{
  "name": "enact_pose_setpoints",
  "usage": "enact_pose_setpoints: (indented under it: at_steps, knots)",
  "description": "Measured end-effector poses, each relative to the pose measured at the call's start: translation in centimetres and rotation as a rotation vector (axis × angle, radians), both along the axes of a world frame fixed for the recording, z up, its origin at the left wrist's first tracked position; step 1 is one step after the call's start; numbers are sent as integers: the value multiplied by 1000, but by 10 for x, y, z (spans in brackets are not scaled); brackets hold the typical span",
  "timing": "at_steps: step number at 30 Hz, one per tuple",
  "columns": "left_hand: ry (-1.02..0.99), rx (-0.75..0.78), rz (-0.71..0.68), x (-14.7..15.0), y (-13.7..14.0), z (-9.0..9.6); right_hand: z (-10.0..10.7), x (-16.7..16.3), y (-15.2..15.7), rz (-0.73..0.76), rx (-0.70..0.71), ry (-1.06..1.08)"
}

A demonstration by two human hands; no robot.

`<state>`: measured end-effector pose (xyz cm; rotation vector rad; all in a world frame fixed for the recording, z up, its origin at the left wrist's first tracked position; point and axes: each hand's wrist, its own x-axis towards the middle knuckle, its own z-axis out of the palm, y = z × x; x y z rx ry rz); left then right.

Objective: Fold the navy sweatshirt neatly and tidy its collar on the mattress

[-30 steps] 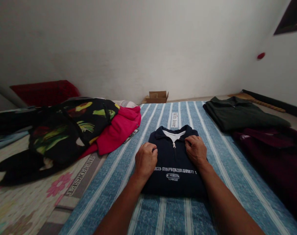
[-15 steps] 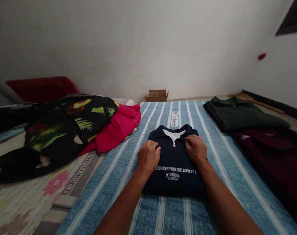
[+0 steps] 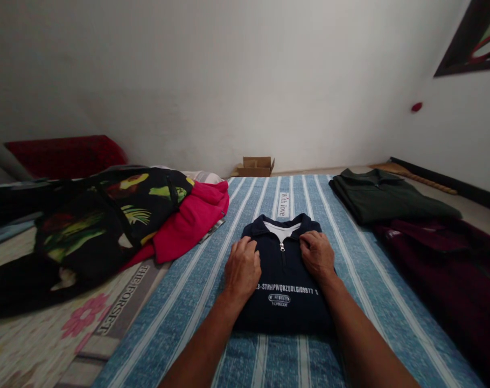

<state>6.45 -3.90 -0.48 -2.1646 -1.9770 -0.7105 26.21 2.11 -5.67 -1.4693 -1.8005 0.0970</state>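
Observation:
A navy zip-neck shirt [image 3: 283, 269] lies folded in front of me, its collar pointing away and its white lettering facing up. My left hand [image 3: 243, 267] is on its left edge below the shoulder, fingers curled round the cloth. At the opposite shoulder, my right hand [image 3: 317, 252] has its fingers and thumb closed on the fabric beside the collar. The silver zip pull sits between both hands. Under the shirt is a blue-and-white striped sheet [image 3: 208, 285].
A folded dark green shirt [image 3: 394, 196] and a maroon garment [image 3: 439, 264] lie on the right. To the left are a black patterned garment [image 3: 103, 215] and a pink one [image 3: 192, 221], heaped on a floral cover [image 3: 22, 345]. A cardboard box [image 3: 257, 167] stands by the wall.
The view has tilted up and turned slightly right, so everything appears lower and further left. My left hand has slid a little down the shirt's edge; the right stays at the shoulder.

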Motion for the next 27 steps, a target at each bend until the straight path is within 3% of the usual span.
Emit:
enact_pose_setpoints:
  at_steps: [3,9,16,27]
  knots:
    - [33,-15,-36,6,9,4,0,-1,0,4,-2,6]
    - [50,-190,-12,15,20,-2,2,-1,-1,14,3,10]
    - [-4,-170,-52,11,18,-11,1,-2,-1,16,-1,9]
    - [-5,-204,-92,9,21,-11,3,-4,-2,17,-17,26]
